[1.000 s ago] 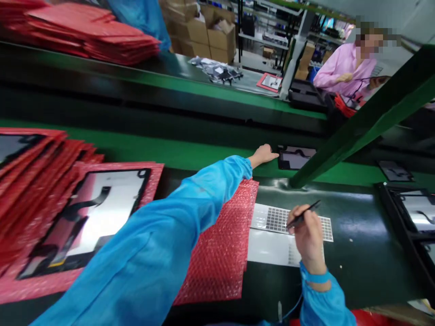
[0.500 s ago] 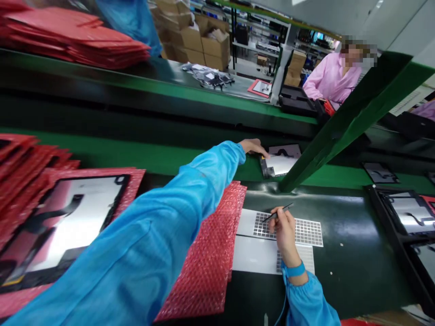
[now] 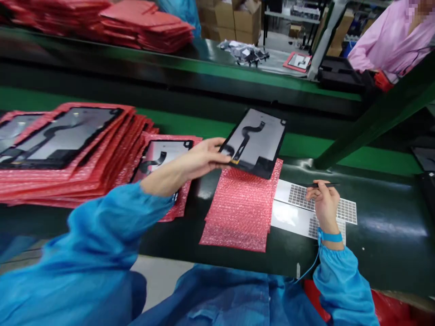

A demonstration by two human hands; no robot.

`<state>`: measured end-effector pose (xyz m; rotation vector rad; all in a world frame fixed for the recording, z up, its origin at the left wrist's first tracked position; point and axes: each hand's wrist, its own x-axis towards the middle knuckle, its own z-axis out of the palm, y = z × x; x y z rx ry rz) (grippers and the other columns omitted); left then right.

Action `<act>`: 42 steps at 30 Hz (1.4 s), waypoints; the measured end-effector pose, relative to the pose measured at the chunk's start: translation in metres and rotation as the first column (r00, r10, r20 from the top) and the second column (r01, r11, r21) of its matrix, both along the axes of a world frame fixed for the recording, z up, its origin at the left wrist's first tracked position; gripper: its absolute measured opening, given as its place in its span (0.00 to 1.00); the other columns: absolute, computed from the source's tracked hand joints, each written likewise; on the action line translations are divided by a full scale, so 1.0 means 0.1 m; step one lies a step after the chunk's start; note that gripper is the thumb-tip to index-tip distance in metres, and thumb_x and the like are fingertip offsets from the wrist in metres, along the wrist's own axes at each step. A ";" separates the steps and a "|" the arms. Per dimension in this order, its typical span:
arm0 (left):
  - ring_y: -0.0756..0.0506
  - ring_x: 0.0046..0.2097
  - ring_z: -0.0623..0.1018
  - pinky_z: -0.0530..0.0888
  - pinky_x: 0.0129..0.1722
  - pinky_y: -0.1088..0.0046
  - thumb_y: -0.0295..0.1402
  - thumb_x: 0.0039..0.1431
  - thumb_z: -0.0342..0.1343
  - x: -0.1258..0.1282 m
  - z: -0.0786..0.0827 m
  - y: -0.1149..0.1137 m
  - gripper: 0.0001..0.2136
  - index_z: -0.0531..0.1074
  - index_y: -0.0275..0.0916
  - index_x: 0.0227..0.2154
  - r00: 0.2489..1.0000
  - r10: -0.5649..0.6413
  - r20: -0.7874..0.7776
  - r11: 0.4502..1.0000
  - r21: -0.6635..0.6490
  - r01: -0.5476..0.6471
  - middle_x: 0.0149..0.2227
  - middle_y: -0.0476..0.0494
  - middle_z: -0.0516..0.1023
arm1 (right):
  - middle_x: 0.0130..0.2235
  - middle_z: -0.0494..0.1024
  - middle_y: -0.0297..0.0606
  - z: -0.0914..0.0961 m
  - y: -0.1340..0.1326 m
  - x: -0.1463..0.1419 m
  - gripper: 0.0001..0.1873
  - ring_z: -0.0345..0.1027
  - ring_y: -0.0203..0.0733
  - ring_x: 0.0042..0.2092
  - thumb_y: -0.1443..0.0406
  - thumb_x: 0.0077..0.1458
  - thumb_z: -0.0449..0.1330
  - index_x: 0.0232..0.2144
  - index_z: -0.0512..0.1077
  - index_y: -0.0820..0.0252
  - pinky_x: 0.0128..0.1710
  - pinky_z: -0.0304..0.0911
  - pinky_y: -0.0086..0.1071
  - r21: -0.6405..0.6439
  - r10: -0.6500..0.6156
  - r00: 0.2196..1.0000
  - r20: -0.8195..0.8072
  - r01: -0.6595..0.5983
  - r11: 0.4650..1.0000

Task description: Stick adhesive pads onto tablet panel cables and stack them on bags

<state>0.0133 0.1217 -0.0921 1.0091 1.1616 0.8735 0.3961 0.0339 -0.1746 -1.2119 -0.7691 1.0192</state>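
Note:
My left hand (image 3: pixel 207 159) grips a tablet screen panel (image 3: pixel 261 140) by its near left corner. The panel is grey-backed with a black border and a curled black flex cable, and it is tilted above red bubble-wrap bags (image 3: pixel 238 208). To the right, my right hand (image 3: pixel 324 199) pinches thin black tweezers (image 3: pixel 331 184) over a white sheet of small grey square stickers (image 3: pixel 346 210). A second sticker sheet (image 3: pixel 292 217) lies partly under the first. A blue wrist strap (image 3: pixel 331 236) circles my right wrist.
Red bubble bags bearing screen panels (image 3: pixel 64 136) are piled at the left, with another panel (image 3: pixel 163 156) beside them. A green post (image 3: pixel 370 117) rises at the right. Across the bench sit more red bags (image 3: pixel 146 22), and a person in pink (image 3: pixel 380 40) is at the far right.
My left hand has drawn back from the far green strip and now holds a screen panel above the bubble bags. My right hand stays over the sticker sheets with the tweezers. The view has shifted.

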 end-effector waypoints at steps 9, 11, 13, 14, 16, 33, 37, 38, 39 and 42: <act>0.40 0.36 0.84 0.78 0.37 0.64 0.49 0.54 0.69 -0.12 -0.58 -1.78 0.41 0.59 0.45 0.67 0.936 -0.183 -0.301 0.977 -0.162 0.139 0.33 0.49 0.83 | 0.27 0.84 0.41 -0.03 -0.02 -0.10 0.27 0.80 0.42 0.25 0.44 0.54 0.73 0.37 0.79 0.62 0.25 0.75 0.32 -0.124 0.102 0.948 0.303 -0.067 0.990; 0.40 0.27 0.80 0.72 0.30 0.67 0.52 0.58 0.67 -0.12 -0.58 -1.83 0.49 0.48 0.40 0.75 0.765 -0.210 -0.609 0.977 -0.113 0.178 0.26 0.54 0.78 | 0.26 0.83 0.40 -0.07 -0.01 -0.07 0.27 0.79 0.42 0.25 0.44 0.55 0.72 0.38 0.78 0.61 0.25 0.75 0.32 -0.129 0.099 0.936 0.337 -0.059 0.990; 0.40 0.23 0.77 0.67 0.27 0.69 0.54 0.60 0.65 -0.14 -0.50 -1.77 0.48 0.51 0.39 0.76 0.509 -0.152 -0.847 0.973 -0.037 0.228 0.23 0.55 0.75 | 0.26 0.83 0.38 -0.10 0.01 -0.04 0.26 0.79 0.41 0.26 0.44 0.57 0.71 0.38 0.77 0.61 0.26 0.75 0.32 -0.127 0.090 0.924 0.371 -0.045 0.991; 0.40 0.24 0.77 0.66 0.26 0.69 0.55 0.61 0.64 -0.13 -0.44 -1.71 0.45 0.56 0.39 0.74 0.426 -0.111 -0.898 0.963 0.010 0.271 0.24 0.53 0.75 | 0.27 0.83 0.37 -0.12 0.02 -0.02 0.25 0.79 0.41 0.26 0.45 0.58 0.70 0.39 0.77 0.60 0.26 0.75 0.32 -0.126 0.090 0.917 0.389 -0.044 0.991; 0.39 0.30 0.82 0.71 0.30 0.67 0.56 0.66 0.59 -0.01 -0.33 -1.55 0.35 0.65 0.42 0.69 0.414 -0.061 -0.908 0.904 0.125 0.408 0.30 0.47 0.81 | 0.29 0.84 0.37 -0.14 0.03 0.02 0.23 0.80 0.40 0.27 0.46 0.61 0.68 0.40 0.77 0.60 0.27 0.76 0.32 -0.127 0.099 0.901 0.423 -0.050 0.991; 0.27 0.65 0.70 0.67 0.61 0.53 0.60 0.70 0.54 1.55 -0.63 -1.03 0.43 0.68 0.20 0.68 0.226 -0.029 -0.974 0.310 0.206 0.928 0.73 0.20 0.65 | 0.30 0.84 0.35 -0.05 0.04 0.04 0.20 0.81 0.42 0.28 0.46 0.62 0.68 0.40 0.76 0.56 0.25 0.77 0.33 -0.217 0.134 0.902 0.410 -0.046 0.975; 0.27 0.66 0.70 0.66 0.63 0.52 0.61 0.69 0.54 1.52 -0.56 -1.08 0.44 0.68 0.21 0.68 0.215 -0.019 -0.977 0.310 0.198 0.930 0.73 0.21 0.65 | 0.29 0.84 0.34 0.03 0.02 0.07 0.17 0.81 0.41 0.26 0.49 0.62 0.69 0.40 0.77 0.56 0.25 0.77 0.32 -0.176 0.107 0.946 0.306 -0.054 0.983; 0.26 0.68 0.69 0.65 0.64 0.51 0.60 0.69 0.55 1.48 -0.53 -1.12 0.42 0.69 0.22 0.67 0.239 -0.013 -0.971 0.297 0.225 0.928 0.73 0.21 0.65 | 0.29 0.85 0.33 0.06 0.00 0.05 0.16 0.81 0.41 0.26 0.50 0.63 0.70 0.40 0.78 0.56 0.26 0.77 0.32 -0.159 0.102 0.957 0.272 -0.059 0.985; 0.26 0.69 0.68 0.64 0.65 0.51 0.59 0.69 0.57 1.44 -0.50 -1.17 0.41 0.70 0.23 0.66 0.276 -0.010 -0.961 0.277 0.263 0.924 0.72 0.22 0.65 | 0.29 0.85 0.33 0.09 -0.02 0.02 0.16 0.81 0.40 0.26 0.50 0.63 0.70 0.40 0.78 0.56 0.27 0.78 0.32 -0.145 0.101 0.965 0.241 -0.067 0.987; 0.32 0.62 0.74 0.70 0.60 0.56 0.52 0.72 0.56 1.23 -0.42 -1.37 0.31 0.74 0.27 0.61 0.390 -0.052 -0.919 0.235 0.369 0.899 0.63 0.26 0.76 | 0.30 0.86 0.34 0.15 -0.08 -0.18 0.17 0.82 0.41 0.26 0.50 0.64 0.69 0.40 0.77 0.56 0.30 0.80 0.33 -0.163 0.170 0.970 0.174 -0.142 0.976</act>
